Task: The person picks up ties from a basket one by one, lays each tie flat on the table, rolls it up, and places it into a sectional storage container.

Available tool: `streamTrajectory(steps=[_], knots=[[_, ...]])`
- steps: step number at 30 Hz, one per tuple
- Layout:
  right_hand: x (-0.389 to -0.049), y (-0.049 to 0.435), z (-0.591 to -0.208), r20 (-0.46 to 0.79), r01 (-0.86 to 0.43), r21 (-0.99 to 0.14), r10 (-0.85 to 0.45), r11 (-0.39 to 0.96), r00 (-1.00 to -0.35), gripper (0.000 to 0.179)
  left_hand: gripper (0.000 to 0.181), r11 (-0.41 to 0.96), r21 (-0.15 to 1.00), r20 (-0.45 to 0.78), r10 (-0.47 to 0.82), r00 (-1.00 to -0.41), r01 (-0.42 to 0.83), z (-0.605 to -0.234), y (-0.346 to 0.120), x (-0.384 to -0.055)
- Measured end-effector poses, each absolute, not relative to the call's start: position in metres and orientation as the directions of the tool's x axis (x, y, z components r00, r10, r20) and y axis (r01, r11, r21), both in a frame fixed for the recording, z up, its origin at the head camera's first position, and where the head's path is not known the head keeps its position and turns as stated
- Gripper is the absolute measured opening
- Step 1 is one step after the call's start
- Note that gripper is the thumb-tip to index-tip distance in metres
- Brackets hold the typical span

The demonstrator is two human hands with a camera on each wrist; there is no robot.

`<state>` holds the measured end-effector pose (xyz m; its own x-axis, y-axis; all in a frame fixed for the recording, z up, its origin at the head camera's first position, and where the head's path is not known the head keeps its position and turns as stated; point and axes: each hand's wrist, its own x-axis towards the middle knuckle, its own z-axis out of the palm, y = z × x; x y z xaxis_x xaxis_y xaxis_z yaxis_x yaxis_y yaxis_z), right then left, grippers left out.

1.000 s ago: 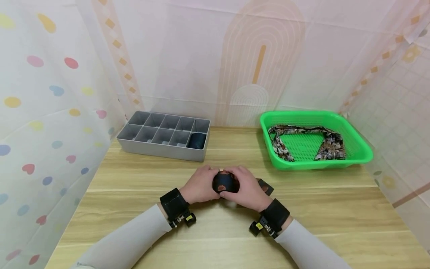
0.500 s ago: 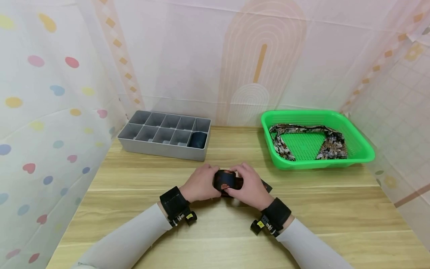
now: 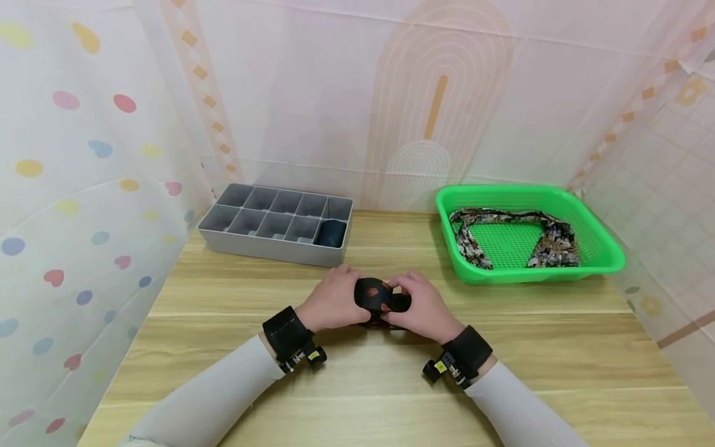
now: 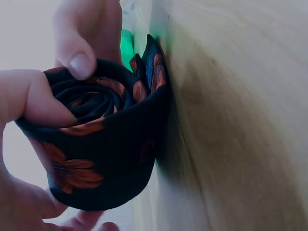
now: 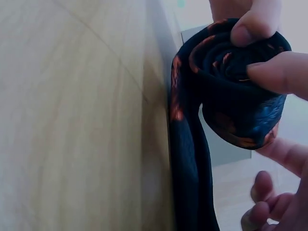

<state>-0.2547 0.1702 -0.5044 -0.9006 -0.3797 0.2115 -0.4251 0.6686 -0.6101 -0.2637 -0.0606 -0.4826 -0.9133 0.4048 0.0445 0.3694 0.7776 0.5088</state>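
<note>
A dark necktie with orange flowers (image 3: 371, 293) is coiled into a thick roll at the middle of the table. My left hand (image 3: 331, 303) grips the roll's left side, thumb on the near face. From the right, my right hand (image 3: 426, 310) pinches it, its thumb pressing near the coil's centre in the right wrist view. Spiral layers of the roll (image 4: 91, 101) show in the left wrist view. A flat unrolled length of the tie (image 5: 187, 168) runs off the roll along the tabletop in the right wrist view; its end is out of sight there.
A grey compartment organizer (image 3: 268, 247) stands at the back left, with a dark rolled piece of cloth (image 3: 331, 233) in its front right compartment. At the back right, a green basket (image 3: 458, 273) holds a mottled, patterned tie (image 3: 555, 245) laid in a bend.
The roll has turned between my hands, showing different flowers. My right hand has shifted slightly right, and the loose length to its right no longer shows in the head view.
</note>
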Motion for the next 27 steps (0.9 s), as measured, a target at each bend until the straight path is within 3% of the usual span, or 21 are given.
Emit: streamTrajectory(steps=[11,21,27], knots=[[-0.244,0.159,-0.507,0.221,-0.489,-0.433,-0.437,0.757,-0.872,0.043,0.057,0.719,0.543,0.149,0.426,-0.892,0.434,-0.485,-0.049,-0.257],[-0.245,0.158,-0.511,0.169,-0.461,-0.470,-0.436,0.753,-0.884,0.040,0.054,0.714,0.552,0.132,0.435,-0.891,0.431,-0.491,-0.048,-0.255],[-0.246,0.156,-0.512,0.162,-0.452,-0.454,-0.428,0.768,-0.889,0.040,0.070,0.682,0.575,0.109,0.484,-0.868,0.453,-0.493,-0.052,-0.259]])
